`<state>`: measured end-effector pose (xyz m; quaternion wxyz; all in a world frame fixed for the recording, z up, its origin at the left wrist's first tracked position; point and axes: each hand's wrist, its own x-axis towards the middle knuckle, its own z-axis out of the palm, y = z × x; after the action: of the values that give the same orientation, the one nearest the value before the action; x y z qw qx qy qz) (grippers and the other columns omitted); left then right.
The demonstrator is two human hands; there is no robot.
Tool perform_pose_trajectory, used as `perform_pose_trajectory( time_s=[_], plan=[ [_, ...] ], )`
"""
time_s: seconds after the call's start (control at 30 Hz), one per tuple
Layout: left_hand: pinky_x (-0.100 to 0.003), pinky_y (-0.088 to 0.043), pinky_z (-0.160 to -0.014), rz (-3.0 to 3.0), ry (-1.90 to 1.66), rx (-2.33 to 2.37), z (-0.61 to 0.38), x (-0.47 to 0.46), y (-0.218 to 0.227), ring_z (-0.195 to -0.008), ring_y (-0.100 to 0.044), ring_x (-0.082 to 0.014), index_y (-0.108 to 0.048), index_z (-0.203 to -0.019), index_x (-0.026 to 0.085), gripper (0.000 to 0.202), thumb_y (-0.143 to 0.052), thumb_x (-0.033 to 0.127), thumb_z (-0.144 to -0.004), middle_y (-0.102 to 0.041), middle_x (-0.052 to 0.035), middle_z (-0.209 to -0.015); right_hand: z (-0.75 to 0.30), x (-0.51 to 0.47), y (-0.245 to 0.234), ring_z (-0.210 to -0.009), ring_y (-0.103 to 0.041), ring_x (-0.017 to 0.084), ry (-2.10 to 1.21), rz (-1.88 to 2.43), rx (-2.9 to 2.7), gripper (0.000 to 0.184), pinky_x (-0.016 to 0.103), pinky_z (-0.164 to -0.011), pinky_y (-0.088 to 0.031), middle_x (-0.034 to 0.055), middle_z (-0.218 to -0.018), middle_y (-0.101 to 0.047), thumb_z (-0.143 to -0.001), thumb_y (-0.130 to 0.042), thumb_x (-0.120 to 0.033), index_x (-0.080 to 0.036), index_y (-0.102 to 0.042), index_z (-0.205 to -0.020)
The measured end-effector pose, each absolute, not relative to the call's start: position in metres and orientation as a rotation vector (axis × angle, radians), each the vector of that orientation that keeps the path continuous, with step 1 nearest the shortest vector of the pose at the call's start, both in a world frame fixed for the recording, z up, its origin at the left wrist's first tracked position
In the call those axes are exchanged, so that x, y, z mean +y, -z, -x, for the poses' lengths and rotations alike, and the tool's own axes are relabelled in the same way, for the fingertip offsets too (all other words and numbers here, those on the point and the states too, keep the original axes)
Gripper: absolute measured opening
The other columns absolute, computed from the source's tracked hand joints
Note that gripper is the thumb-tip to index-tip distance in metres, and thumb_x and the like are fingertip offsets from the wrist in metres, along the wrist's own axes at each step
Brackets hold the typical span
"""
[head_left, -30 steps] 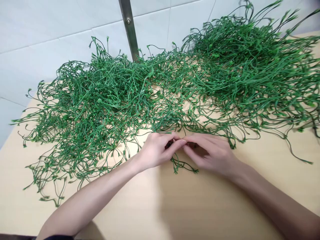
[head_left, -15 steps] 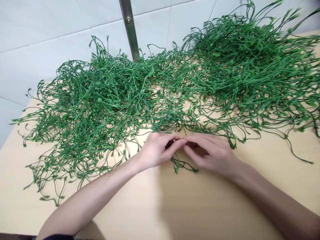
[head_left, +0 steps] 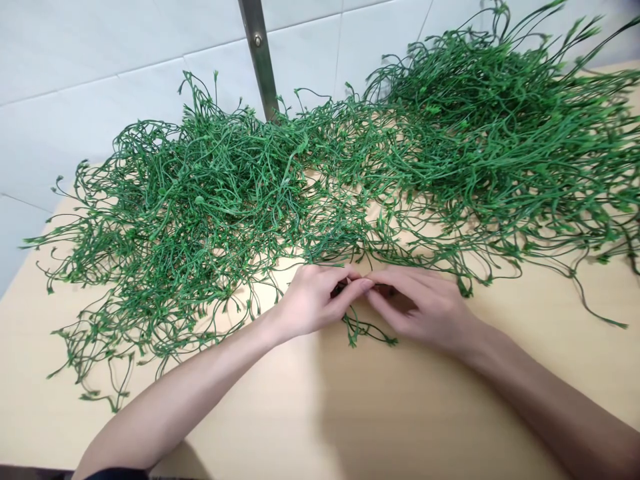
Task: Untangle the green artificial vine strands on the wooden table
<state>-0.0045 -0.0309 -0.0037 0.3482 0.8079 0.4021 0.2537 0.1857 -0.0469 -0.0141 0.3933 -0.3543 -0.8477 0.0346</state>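
Observation:
My left hand (head_left: 323, 298) and my right hand (head_left: 421, 301) meet fingertip to fingertip at the near edge of a heap of green plastic plant stems. Both are closed in a pinch, thumb against fingers. A small green plastic stem (head_left: 361, 329) with several thin, tufted branches hangs below the joined fingertips. The part of it between the fingers is hidden, and exactly how each hand grips it is partly covered. More stems lie right behind the knuckles.
Tangled green stems form a left pile (head_left: 200, 193) and a taller right pile (head_left: 500, 127), joined by a thinner layer. They lie on a pale wooden table (head_left: 270, 413). Behind stands a white tiled wall (head_left: 125, 40) with a metal upright (head_left: 260, 60).

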Motion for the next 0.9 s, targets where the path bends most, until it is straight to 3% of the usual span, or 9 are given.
perform_pose_trajectory(
  time_s=[0.9],
  plan=[
    [-0.017, -0.029, -0.048, -2.136, -0.655, 1.038, 0.0048, -0.0304, 0.0044, -0.047, -0.037, -0.0048, -0.069, -0.084, 0.015, 0.031, -0.049, 0.036, -0.095, -0.049, 0.0053, -0.053, -0.1855, -0.0474, 0.0130, -0.059, -0.066, 0.013, -0.062, 0.905, -2.161, 0.016, 0.024, -0.059, -0.056, 0.0012, -0.073, -0.071, -0.084, -0.057, -0.008, -0.019, -0.061, -0.095]
  ],
)
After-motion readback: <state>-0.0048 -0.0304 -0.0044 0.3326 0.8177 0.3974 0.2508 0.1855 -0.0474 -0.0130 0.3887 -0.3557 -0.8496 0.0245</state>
